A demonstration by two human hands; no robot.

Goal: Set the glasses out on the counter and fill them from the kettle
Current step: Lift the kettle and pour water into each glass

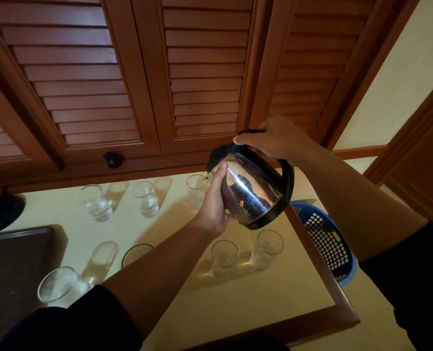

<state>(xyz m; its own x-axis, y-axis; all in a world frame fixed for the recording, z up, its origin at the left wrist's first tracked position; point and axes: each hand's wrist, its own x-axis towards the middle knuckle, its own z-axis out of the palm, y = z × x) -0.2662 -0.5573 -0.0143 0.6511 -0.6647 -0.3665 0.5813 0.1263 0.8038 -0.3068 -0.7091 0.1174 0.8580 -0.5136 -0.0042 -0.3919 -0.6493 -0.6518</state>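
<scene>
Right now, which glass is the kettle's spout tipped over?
The back-row glass farthest right, just under the kettle spout. The other two back-row glasses stand further left, and the front-row glasses sit nearer the person.

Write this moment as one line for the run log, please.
step: pouring | kettle: tilted, spout over back-right glass | right hand: grips handle | left hand: supports body | front glasses: empty

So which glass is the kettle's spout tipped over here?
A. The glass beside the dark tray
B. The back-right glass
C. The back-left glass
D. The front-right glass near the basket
B: the steel kettle, its handle gripped by the right hand and its body steadied by the left hand, has its spout over the back-right glass.
</scene>
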